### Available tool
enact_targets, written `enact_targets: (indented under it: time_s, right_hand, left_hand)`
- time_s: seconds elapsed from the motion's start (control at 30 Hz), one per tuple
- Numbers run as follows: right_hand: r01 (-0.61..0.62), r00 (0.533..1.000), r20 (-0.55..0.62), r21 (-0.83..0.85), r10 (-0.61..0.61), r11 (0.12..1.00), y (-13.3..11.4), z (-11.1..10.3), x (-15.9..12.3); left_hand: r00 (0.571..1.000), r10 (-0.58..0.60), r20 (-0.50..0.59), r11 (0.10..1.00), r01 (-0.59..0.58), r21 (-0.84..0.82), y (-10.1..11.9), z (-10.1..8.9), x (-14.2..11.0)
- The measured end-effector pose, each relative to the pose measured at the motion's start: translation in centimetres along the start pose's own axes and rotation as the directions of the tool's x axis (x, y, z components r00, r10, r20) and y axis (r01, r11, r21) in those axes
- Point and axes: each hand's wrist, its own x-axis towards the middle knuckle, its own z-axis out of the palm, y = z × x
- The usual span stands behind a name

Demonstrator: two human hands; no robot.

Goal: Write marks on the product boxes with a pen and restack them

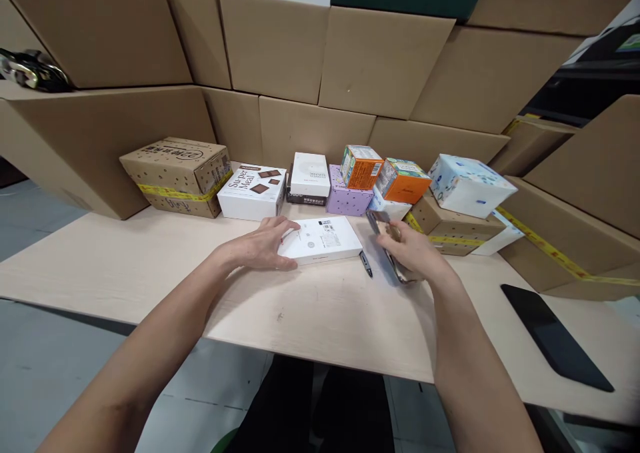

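A flat white box (325,239) with a printed label lies on the pale wooden table (150,260). My left hand (263,244) rests on the box's left end, fingers curled over its edge. My right hand (413,250) is to the right of the box, closed around a metal tool with grey blades, perhaps scissors (387,243), one blade pointing up toward the back. A dark pen (365,264) lies on the table between the white box and my right hand.
A row of small boxes stands behind: a taped brown carton (177,175), a white chocolate-print box (253,192), a white box (310,173), a purple box (347,196), two orange boxes (383,170), a blue-white box (467,185). A black phone (555,336) lies at right. Cardboard walls surround.
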Motion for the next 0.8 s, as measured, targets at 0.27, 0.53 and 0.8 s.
enact_targets:
  time_s: [0.27,0.53,0.8]
  right_hand:
    - [-0.061,0.978,0.145,-0.484,0.148,0.873,-0.6,1.2,-0.1]
    - [-0.048,0.97,0.181,-0.52,0.165,0.853,-0.3,0.9,0.1]
    - [-0.06,0.996,-0.089,-0.396,0.027,0.916,-0.7,1.0,-0.1]
  left_hand:
    - [0.995,-0.071,0.066,0.997,0.071,0.006,0.6,-0.9,-0.8]
    - [0.983,-0.14,0.118,0.988,0.147,-0.048,1.0,-3.1,-1.9]
    - [0.997,-0.055,-0.049,0.977,0.044,-0.211,-0.3,-4.9,-3.3]
